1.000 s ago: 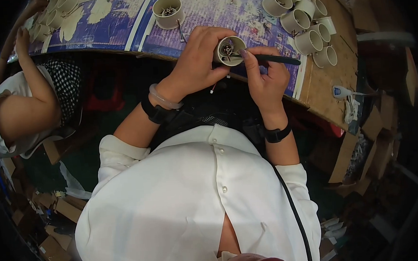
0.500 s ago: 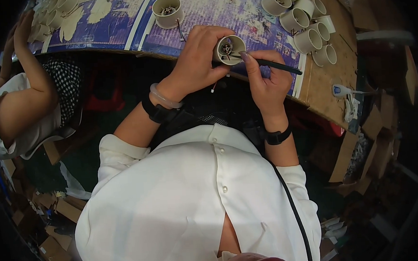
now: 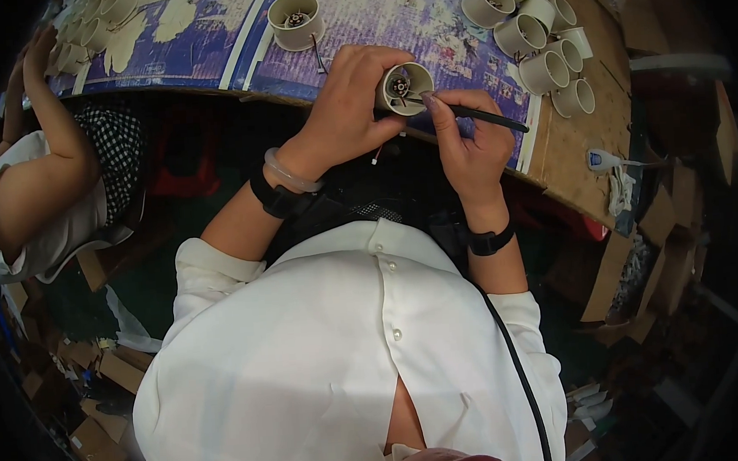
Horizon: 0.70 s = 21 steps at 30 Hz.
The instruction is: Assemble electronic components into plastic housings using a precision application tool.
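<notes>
My left hand (image 3: 349,105) is closed round a cream cylindrical fan housing (image 3: 421,73) at the table's near edge, its opening tilted toward me. Inside sits a small dark round motor part with copper tones (image 3: 400,86). My right hand (image 3: 475,135) grips slim black tweezers (image 3: 489,117) like a pen, with the tips reaching into the housing near the motor. A thin wire with a small white connector (image 3: 374,159) dangles below my left hand. Another cream housing (image 3: 296,37) stands upright on the table to the left, a dark wire trailing from it.
Several cream housings (image 3: 545,72) are grouped at the right of the blue-purple covered table (image 3: 357,28). A white-and-blue device with a cord (image 3: 603,159) lies on the brown board at right. A co-worker's arm (image 3: 62,122) is at the left. Cardboard boxes (image 3: 621,278) stand beside the table.
The tweezers' rear end has shifted slightly left and down with a small tilt of my right hand. My left hand and the housing stay almost in place.
</notes>
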### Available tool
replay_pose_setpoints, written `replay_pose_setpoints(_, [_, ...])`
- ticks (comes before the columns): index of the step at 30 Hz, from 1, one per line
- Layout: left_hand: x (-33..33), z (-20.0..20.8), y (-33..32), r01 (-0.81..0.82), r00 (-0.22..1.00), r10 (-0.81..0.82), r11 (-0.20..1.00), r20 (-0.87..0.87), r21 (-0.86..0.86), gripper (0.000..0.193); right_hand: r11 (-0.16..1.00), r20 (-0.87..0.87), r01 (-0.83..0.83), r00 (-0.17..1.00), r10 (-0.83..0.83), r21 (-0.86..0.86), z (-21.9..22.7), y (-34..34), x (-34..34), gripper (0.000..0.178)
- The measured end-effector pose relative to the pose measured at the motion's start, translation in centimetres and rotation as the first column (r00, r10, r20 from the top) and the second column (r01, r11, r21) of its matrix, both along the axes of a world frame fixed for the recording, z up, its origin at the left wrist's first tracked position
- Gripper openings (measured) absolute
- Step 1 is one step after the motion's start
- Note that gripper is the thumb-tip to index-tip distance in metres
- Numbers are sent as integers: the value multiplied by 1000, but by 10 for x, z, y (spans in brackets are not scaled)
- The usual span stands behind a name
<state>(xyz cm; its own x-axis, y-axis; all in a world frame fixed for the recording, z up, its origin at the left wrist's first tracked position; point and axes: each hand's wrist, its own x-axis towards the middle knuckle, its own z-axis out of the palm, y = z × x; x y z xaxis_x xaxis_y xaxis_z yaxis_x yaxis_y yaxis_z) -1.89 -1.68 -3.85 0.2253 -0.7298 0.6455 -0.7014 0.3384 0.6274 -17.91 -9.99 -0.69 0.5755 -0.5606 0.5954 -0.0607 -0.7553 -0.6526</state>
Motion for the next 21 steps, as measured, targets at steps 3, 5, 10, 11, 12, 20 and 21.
replay_pose_setpoints(3, [0,0,0,-1,1000,1,1000,-5,-1,63,1000,-2,12,1000,-12,-29,0,1,1,10])
replay_pose_setpoints(5, [0,0,0,-1,1000,1,1000,-7,-2,63,998,-5,30,1000,-30,-56,0,2,3,10])
replay_pose_setpoints(10, [-1,-1,0,0,1000,0,1000,-2,-16,64,994,-31,94,995,-96,-60,0,6,7,9])
replay_pose_setpoints(11, [-1,-1,0,0,1000,0,1000,1,-21,65,994,-31,95,995,-97,-62,1,6,7,9])
replay_pose_setpoints(12, [-1,-1,0,0,1000,0,1000,4,-25,65,994,-32,82,996,-84,-73,1,5,7,9])
replay_pose_setpoints(20, [-1,-2,1,4,1000,-3,1000,20,-24,64,999,-26,-3,1000,2,-49,7,2,-3,10])
replay_pose_setpoints(21, [-1,-3,1,4,1000,-3,1000,19,-25,64,999,-28,9,1000,-10,-46,6,2,-3,10])
